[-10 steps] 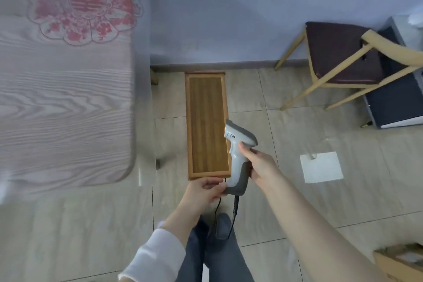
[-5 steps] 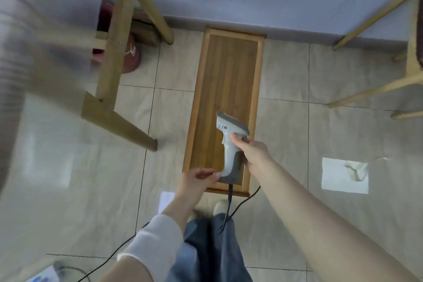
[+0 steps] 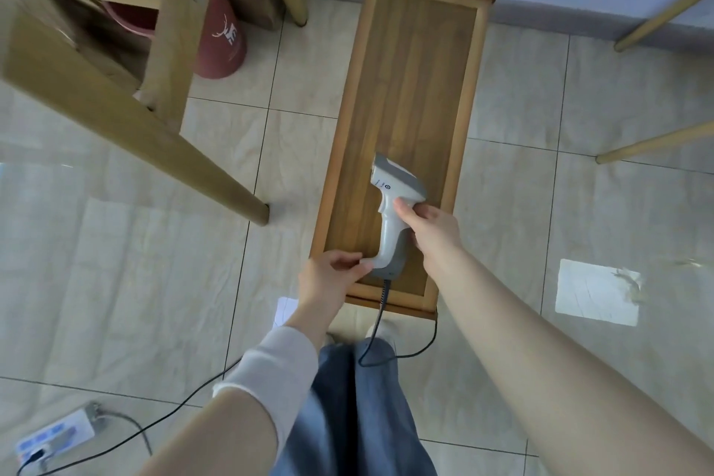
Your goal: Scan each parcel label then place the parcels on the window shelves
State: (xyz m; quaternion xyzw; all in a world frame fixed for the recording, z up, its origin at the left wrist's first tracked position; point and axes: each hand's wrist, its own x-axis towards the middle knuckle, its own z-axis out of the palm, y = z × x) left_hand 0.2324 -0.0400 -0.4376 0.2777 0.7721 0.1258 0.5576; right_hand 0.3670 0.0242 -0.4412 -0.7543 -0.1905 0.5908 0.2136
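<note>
A white and grey handheld barcode scanner (image 3: 392, 205) sits over the near end of a long wooden tray (image 3: 390, 50) on the tiled floor. My right hand (image 3: 432, 228) grips the scanner's handle just below the head. My left hand (image 3: 332, 274) pinches the butt of the handle with its fingertips. A black cable (image 3: 380, 325) runs from the handle's base down across the floor. No parcel is in view.
A wooden table's legs (image 3: 166, 143) stand at the left, with a dark red bin (image 3: 222, 39) under them. Chair legs (image 3: 657, 143) reach in at the right. A white paper (image 3: 597, 296) lies on the tiles. A power strip (image 3: 54, 437) is at the lower left.
The view has dropped from the tabletop and chair to the floor under the table. The scanner has come down over the near end of the tray, both hands still on it.
</note>
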